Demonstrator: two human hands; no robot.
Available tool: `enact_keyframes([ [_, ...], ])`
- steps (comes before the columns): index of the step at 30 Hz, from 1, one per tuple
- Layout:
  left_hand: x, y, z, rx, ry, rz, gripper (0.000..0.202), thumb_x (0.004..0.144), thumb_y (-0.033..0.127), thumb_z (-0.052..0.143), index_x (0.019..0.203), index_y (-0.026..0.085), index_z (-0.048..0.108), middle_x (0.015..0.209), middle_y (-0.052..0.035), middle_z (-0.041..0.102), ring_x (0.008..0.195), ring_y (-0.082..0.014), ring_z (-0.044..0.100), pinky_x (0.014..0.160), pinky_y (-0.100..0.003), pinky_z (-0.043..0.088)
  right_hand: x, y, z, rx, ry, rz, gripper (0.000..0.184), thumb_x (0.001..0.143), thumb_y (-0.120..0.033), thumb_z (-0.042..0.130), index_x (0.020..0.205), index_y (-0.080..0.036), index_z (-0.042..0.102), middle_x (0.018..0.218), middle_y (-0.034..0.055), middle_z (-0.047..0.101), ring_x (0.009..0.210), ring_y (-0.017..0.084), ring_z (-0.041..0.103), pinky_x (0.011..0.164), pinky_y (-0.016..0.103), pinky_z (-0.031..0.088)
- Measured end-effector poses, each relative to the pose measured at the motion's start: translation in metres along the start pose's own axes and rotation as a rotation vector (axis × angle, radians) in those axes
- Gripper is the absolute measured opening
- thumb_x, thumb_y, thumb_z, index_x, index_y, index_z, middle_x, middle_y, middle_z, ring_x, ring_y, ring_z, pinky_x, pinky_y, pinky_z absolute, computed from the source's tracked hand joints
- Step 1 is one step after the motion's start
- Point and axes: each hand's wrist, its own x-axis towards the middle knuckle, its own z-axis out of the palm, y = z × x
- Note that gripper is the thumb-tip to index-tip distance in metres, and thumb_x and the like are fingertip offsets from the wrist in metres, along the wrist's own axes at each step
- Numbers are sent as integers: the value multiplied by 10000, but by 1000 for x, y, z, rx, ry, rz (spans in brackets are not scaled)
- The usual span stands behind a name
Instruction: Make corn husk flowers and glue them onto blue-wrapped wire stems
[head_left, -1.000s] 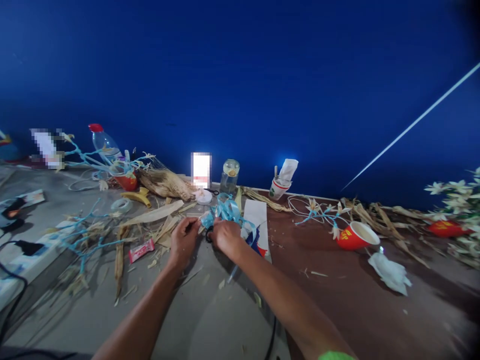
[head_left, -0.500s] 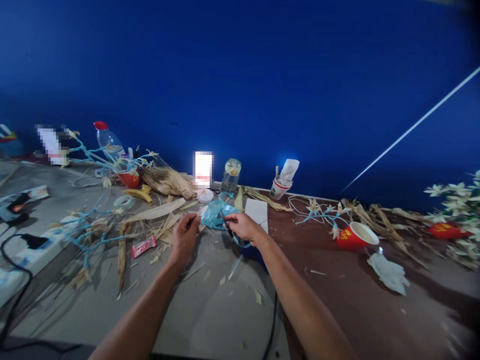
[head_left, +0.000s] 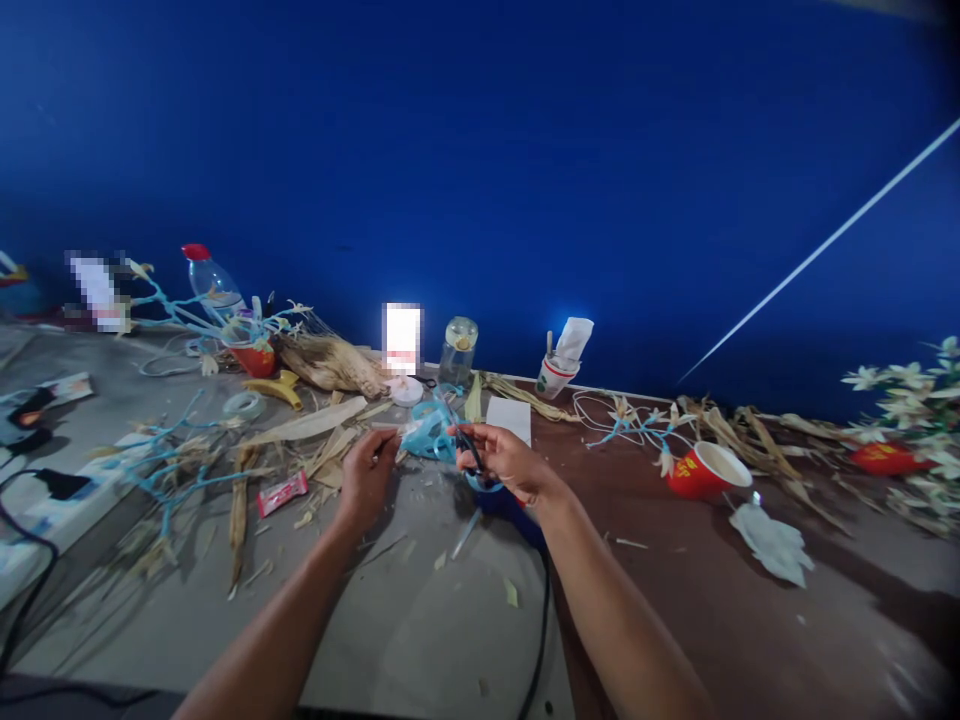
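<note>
My left hand [head_left: 369,475] is closed in a pinch beside a crumpled bundle of light-blue plastic strip [head_left: 429,430]. What its fingertips hold, if anything, is too small to make out. My right hand [head_left: 506,462] is closed on dark-handled scissors [head_left: 470,452], just right of the blue strip; their blades are hard to see. Under the right hand sits a dark blue object [head_left: 514,515], partly hidden by the hand. A thin pale stick [head_left: 466,534] lies in front of it on the grey table surface [head_left: 435,640].
Dried husks [head_left: 330,365], a wrapped sweet [head_left: 282,493] and a tape roll [head_left: 244,405] lie left. Behind stand a glass jar [head_left: 457,355] and a cup holding tissue [head_left: 559,372]. A red paper cup [head_left: 694,475] tips over on the right; a power strip [head_left: 82,510] lies far left.
My right hand has turned, bringing the dark scissors into clearer view beside the blue strip. The blue strip looks more opened into loops. My left hand keeps its pinch.
</note>
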Motion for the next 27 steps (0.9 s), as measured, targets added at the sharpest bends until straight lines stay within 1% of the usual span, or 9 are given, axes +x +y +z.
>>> enact_keyframes([
  [3,3,-2,-4,137,4,159,219,832,316,511,832,171,675,770,-38,636,716,-149,567,685,-257,435,3,3,-3,-189,25,-67,477,626,-358,740,1036,-140,631,716,0,608,652,96,535,593,200,405],
  [5,5,-2,-6,193,16,234,223,851,292,490,846,169,675,816,-52,647,769,-162,583,728,-277,444,6,10,-7,-303,29,-78,484,628,-364,743,1042,-138,638,737,3,617,665,106,550,630,220,426],
  [8,6,-4,-8,249,38,291,219,863,264,473,877,173,672,852,-59,645,798,-171,593,740,-299,455,6,22,-12,-406,30,-66,473,639,-361,737,1052,-149,644,767,10,635,684,125,569,644,235,441],
  [10,7,-4,-8,286,47,313,213,864,250,471,892,181,671,863,-59,643,812,-176,593,745,-313,455,6,26,-15,-451,3,-53,436,660,-355,719,1043,-158,652,774,13,648,696,134,582,643,235,447],
  [13,7,-6,-8,327,50,336,208,864,231,471,901,187,670,867,-60,642,823,-182,591,749,-326,450,4,26,-17,-531,-21,-55,387,684,-349,694,1022,-162,663,772,9,652,703,136,589,630,222,445],
  [18,7,-10,-9,368,44,335,225,871,219,447,915,183,665,879,-66,641,820,-186,591,738,-329,448,-1,18,-16,-664,-11,-71,353,699,-336,671,1009,-165,667,770,-1,657,699,127,582,604,199,422],
  [23,7,-10,-9,382,36,322,212,866,209,454,898,178,661,881,-64,646,833,-189,596,753,-328,443,-8,9,-10,-766,-59,-60,279,757,-229,574,1019,-185,660,802,3,705,682,113,593,597,191,405],
  [27,8,-10,-9,378,28,326,210,864,210,454,889,180,660,857,-61,645,808,-184,596,733,-318,445,-11,3,-7,-848,-56,-70,270,749,-211,567,1002,-198,662,790,-13,712,650,105,585,561,189,374],
])
